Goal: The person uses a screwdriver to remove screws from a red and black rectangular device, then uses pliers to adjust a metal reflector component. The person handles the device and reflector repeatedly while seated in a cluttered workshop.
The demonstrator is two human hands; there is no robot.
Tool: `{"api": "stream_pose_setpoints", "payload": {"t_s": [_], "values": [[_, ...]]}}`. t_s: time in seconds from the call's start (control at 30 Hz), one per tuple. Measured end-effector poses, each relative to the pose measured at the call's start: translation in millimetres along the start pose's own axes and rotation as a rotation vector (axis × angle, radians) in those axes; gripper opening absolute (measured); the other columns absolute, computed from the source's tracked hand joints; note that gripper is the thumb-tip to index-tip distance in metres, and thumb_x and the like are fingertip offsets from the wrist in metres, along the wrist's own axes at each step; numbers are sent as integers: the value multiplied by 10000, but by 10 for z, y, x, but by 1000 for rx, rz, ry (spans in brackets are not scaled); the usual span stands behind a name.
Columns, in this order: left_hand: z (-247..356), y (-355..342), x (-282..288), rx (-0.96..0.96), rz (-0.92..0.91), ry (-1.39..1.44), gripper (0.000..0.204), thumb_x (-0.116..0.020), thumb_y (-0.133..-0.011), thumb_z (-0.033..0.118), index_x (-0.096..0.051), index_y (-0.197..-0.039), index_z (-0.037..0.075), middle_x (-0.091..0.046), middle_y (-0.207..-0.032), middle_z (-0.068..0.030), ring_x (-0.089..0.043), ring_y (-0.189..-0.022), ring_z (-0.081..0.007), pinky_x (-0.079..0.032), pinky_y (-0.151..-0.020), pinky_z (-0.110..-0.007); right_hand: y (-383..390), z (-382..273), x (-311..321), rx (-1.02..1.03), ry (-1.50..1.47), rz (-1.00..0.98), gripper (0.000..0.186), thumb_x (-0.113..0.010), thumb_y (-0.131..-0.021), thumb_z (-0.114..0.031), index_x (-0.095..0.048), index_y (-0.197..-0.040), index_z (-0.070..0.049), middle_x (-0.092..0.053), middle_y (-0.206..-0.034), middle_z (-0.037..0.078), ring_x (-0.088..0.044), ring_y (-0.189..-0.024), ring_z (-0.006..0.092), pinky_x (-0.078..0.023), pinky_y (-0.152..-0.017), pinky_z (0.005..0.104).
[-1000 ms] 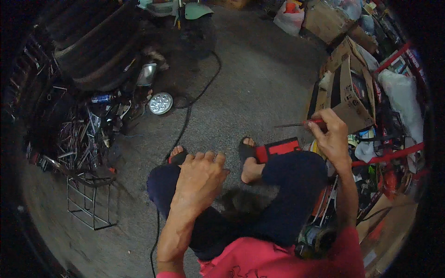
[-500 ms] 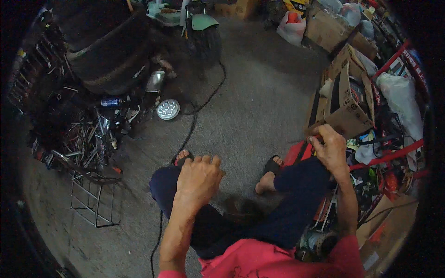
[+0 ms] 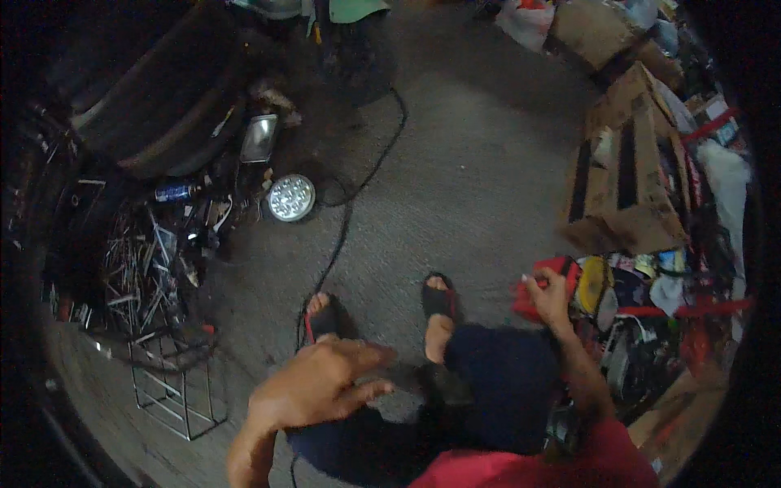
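2 hands, right hand at red box

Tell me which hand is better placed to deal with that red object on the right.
Probably the right hand: it appears right at the red object, though blur hides whether they touch. The left hand is well away to the left.

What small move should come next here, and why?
I'd probably bring the left hand across toward the red item to help steady it. That hand is over the lap with nothing visible in it, while the right hand is at the red item; blur hides whether it touches or grips anything.
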State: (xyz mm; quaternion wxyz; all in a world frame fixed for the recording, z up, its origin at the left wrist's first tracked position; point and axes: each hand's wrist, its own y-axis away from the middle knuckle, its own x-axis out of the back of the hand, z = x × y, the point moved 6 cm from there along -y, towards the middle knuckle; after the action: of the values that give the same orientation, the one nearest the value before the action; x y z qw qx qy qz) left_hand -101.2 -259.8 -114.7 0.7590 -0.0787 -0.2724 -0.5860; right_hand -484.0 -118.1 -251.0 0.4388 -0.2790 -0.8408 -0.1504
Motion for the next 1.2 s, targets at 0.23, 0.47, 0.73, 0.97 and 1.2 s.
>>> {"api": "stream_pose_setpoints", "payload": {"t_s": [0.23,0.47,0.73,0.97,1.2], "values": [[-3102,-370,666,706,546,91,338,-624,-808,158,-584,-1075,-45,-628,-967,-244,-640,-888,-299,-486,-751,-364,-71,146,-1493,-732,-641,-308,210,-652,-844,-245,-660,-831,-35,-628,-670,44,-599,-588,126,-480,-560,288],[-4547,-1172,1779,734,791,-527,498,-657,-800,301,-522,-1182,10,-570,-1113,-235,-552,-1011,-398,-445,-848,-449,-28,162,-2099,-940,-720,-544,198,-654,-816,-172,-629,-943,-22,-622,-846,52,-607,-769,146,-496,-657,286],[-5356,-1585,2462,1177,743,-799,990,-712,-670,528,-237,-1425,98,-349,-1402,-170,-288,-1306,-385,-345,-979,-549,48,446,-2117,-953,-524,-443,229,-672,-814,-206,-617,-932,-17,-612,-846,32,-556,-771,104,-456,-666,253],[-5664,-1344,2748,1106,577,-867,1036,-777,-616,344,-185,-1418,61,-356,-1355,-225,-417,-1180,-424,-429,-891,-538,303,381,-2195,-824,-331,-456,321,-671,-816,-267,-594,-981,-3,-628,-808,58,-583,-730,152,-464,-626,300],[-5163,-1455,2718,955,518,-1009,868,-711,-699,338,-268,-1376,24,-513,-1185,-253,-556,-1001,-428,-486,-811,-493,240,-43,-2310,-531,198,-471,374,-631,-828,-353,-570,-982,-18,-631,-778,178,-613,-719,366,-468,-632,449]]}}
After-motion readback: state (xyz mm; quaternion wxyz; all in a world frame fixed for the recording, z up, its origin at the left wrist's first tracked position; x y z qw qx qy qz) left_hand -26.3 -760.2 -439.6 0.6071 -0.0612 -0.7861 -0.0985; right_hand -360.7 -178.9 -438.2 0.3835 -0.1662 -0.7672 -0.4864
